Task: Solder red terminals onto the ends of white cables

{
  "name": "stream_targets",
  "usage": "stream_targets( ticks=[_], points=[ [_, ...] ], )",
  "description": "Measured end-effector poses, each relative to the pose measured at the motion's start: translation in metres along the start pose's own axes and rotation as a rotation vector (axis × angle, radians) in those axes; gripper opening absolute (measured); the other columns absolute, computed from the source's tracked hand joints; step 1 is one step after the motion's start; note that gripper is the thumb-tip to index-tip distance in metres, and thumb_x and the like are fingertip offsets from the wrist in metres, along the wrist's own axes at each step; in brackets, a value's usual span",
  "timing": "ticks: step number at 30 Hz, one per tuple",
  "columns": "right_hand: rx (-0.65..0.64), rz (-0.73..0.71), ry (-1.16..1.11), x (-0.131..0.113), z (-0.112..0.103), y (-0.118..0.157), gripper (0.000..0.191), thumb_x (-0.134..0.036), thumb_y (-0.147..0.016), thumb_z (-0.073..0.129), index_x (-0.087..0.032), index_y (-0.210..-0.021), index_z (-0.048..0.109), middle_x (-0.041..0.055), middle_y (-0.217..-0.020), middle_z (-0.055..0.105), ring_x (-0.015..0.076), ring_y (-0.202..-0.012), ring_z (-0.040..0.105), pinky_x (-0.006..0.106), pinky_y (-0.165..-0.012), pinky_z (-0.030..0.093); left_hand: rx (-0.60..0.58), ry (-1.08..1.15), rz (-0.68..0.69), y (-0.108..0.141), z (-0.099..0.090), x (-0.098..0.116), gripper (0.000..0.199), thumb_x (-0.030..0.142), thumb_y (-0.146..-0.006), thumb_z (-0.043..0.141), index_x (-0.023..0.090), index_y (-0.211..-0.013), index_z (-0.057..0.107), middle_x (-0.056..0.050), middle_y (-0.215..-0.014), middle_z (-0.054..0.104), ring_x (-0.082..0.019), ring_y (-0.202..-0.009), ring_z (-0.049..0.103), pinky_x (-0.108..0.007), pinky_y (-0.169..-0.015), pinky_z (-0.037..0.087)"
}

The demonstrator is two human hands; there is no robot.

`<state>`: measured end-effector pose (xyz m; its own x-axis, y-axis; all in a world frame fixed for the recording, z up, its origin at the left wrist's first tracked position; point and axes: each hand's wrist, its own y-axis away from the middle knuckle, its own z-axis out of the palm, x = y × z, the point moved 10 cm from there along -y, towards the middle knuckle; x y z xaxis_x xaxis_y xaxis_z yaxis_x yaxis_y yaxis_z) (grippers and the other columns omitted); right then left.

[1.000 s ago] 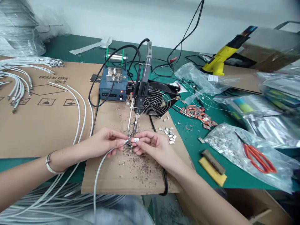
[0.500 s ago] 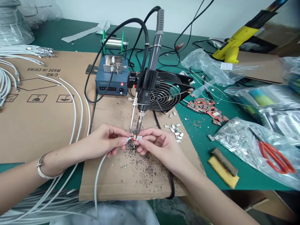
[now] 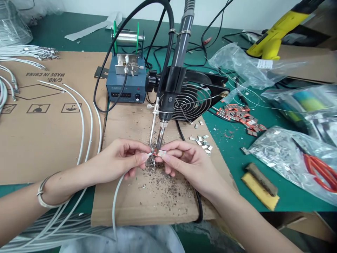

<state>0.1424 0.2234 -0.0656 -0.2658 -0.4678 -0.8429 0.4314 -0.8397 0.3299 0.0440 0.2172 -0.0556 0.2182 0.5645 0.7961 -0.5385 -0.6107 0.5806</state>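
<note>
My left hand [image 3: 129, 158] pinches the end of a white cable [image 3: 115, 203], which hangs down from my fingers toward the front edge. My right hand [image 3: 184, 160] is closed on a small metal-and-orange connector piece [image 3: 161, 153]. Cable end and piece meet just under the tip of the soldering iron [image 3: 160, 137], which is held in a stand. A thin metal feed tube [image 3: 153, 128] comes down beside the iron. Dark and silvery crumbs lie on the cardboard [image 3: 126, 203] beneath my hands. Exact contact at the tip is too small to tell.
Behind the hands stand a blue solder feeder [image 3: 125, 86] and a black fan [image 3: 192, 102]. Loose metal pieces [image 3: 202, 142] and orange pieces [image 3: 242, 117] lie right. Farther right are a yellow sponge [image 3: 260, 189], a bag of parts [image 3: 279, 154] and orange-handled scissors [image 3: 321, 172].
The view has shifted a little, so most things sit differently in the frame. The red light on the blue feeder has dimmed. Both hands keep their grip near the iron tip.
</note>
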Motion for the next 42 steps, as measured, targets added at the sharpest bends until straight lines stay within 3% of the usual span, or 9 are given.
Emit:
stream_targets(
  ticks=[12, 21, 26, 33, 42],
  points=[
    [0.049, 0.004, 0.064, -0.0008, -0.0045, 0.0019, 0.017, -0.022, -0.074, 0.066, -0.013, -0.087, 0.06, 0.0021, -0.073, 0.065, 0.0015, -0.045, 0.049, 0.008, -0.042, 0.038, 0.011, -0.023, -0.008, -0.0018, -0.0014, -0.0019, 0.029, 0.027, -0.082, 0.053, 0.007, -0.103, 0.056, -0.001, -0.069, 0.051, -0.003, -0.046, 0.045, -0.012, -0.04, 0.039],
    [0.051, -0.02, 0.035, -0.0054, -0.001, 0.0013, 0.012, -0.019, -0.073, 0.066, -0.014, -0.083, 0.062, 0.0043, -0.075, 0.065, 0.0028, -0.047, 0.048, 0.012, -0.044, 0.039, -0.006, -0.027, -0.001, -0.0019, -0.0023, -0.0007, 0.029, 0.03, -0.082, 0.055, 0.008, -0.101, 0.055, -0.001, -0.069, 0.051, -0.003, -0.047, 0.046, -0.012, -0.04, 0.039],
    [0.092, -0.014, 0.07, -0.0041, -0.0033, 0.0011, 0.016, -0.021, -0.072, 0.067, -0.012, -0.083, 0.059, 0.005, -0.072, 0.065, 0.0025, -0.044, 0.048, 0.011, -0.043, 0.04, 0.017, -0.04, -0.015, -0.0035, -0.0029, -0.0009, 0.025, 0.023, -0.082, 0.053, 0.007, -0.102, 0.054, -0.001, -0.068, 0.051, -0.003, -0.046, 0.046, -0.012, -0.039, 0.039],
    [0.086, -0.02, 0.052, -0.0049, -0.003, 0.0001, 0.014, -0.017, -0.073, 0.065, -0.011, -0.084, 0.06, 0.0028, -0.068, 0.064, 0.0022, -0.044, 0.049, 0.01, -0.041, 0.039, 0.018, -0.081, -0.048, -0.0005, -0.0044, -0.0036, 0.03, 0.028, -0.081, 0.056, 0.007, -0.102, 0.055, 0.0, -0.065, 0.051, -0.003, -0.047, 0.045, -0.012, -0.041, 0.04],
    [0.066, -0.011, 0.067, -0.003, -0.0036, -0.0005, 0.016, -0.019, -0.072, 0.066, -0.01, -0.085, 0.062, 0.0048, -0.071, 0.064, 0.0019, -0.043, 0.047, 0.01, -0.04, 0.039, 0.035, -0.181, -0.093, -0.0055, -0.007, 0.0012, 0.026, 0.03, -0.079, 0.057, 0.005, -0.085, 0.056, 0.0, -0.06, 0.051, -0.002, -0.043, 0.043, -0.009, -0.037, 0.036]
  ],
)
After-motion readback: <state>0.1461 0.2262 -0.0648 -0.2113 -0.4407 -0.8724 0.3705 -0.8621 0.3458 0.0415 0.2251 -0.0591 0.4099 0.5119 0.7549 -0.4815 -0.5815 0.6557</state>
